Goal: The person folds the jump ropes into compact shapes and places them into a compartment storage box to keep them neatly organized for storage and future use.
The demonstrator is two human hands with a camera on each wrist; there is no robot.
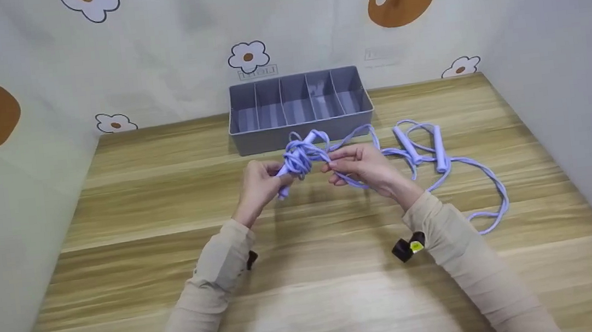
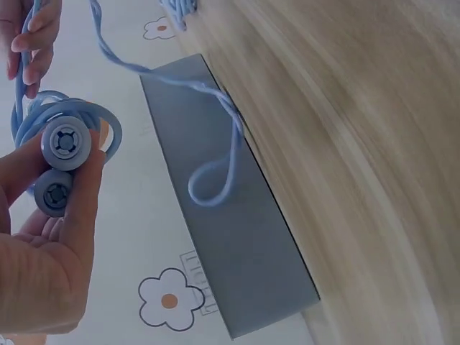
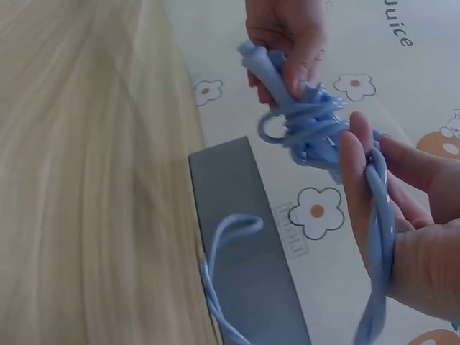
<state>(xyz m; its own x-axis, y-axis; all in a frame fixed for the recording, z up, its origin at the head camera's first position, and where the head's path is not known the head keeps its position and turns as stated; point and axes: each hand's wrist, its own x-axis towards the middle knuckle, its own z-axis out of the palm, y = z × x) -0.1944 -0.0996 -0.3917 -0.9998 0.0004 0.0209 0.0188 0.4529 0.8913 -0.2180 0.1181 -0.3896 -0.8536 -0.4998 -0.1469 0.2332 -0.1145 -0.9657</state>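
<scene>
The wound skipping rope (image 1: 303,157) is held above the wooden table (image 1: 167,201), its two handles gripped by the left hand (image 1: 260,183), partly hidden. The right hand (image 1: 365,167) pinches its loose cord. At 12 o'clock stands a grey divided box (image 1: 298,108); at 3 o'clock lies a second rope (image 1: 438,154).

The patterned backdrop (image 3: 374,43) reads "Juice" in the right wrist view.
</scene>
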